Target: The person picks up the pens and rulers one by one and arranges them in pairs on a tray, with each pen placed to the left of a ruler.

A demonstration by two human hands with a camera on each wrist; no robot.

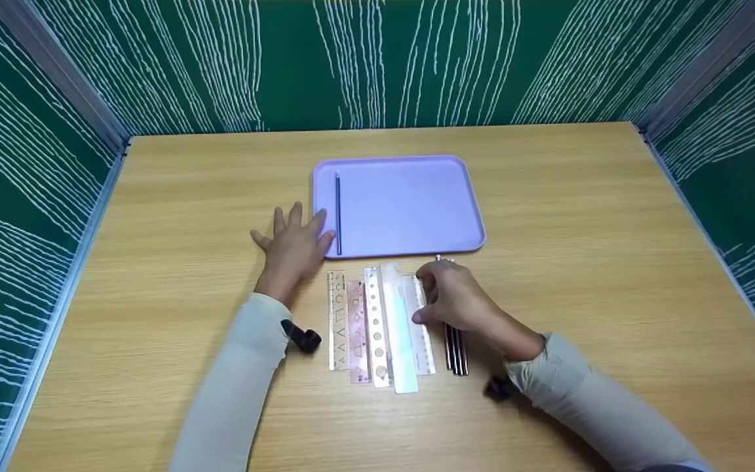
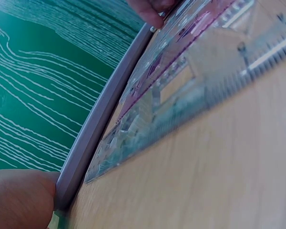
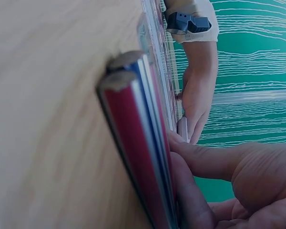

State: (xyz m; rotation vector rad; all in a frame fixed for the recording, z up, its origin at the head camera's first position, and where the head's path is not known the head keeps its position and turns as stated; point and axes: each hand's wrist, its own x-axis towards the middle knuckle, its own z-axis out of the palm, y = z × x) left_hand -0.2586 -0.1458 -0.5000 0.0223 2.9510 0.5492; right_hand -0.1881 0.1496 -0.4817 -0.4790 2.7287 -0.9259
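My left hand (image 1: 293, 252) lies with fingers spread at the left edge of a lilac tray (image 1: 410, 206), thumb over its rim. Inside the tray, along its left side, is a dark pencil (image 1: 338, 213). My right hand (image 1: 459, 295) reaches over several striped pencils (image 1: 456, 354), covering their upper part. Its thumb and index finger are apart, close beside the pencils and the nearest ruler. In the right wrist view, red and blue pencils (image 3: 126, 109) show flat ends, with the fingers (image 3: 188, 191) right against their side.
Left of the pencils lie several rulers side by side: a clear stencil ruler (image 1: 337, 321), a pink one (image 1: 358, 331), a clear one with round holes (image 1: 376, 328), a shiny iridescent one (image 1: 400, 341) and another clear one (image 1: 425, 357). Green walls with white lines surround the wooden table (image 1: 174, 216).
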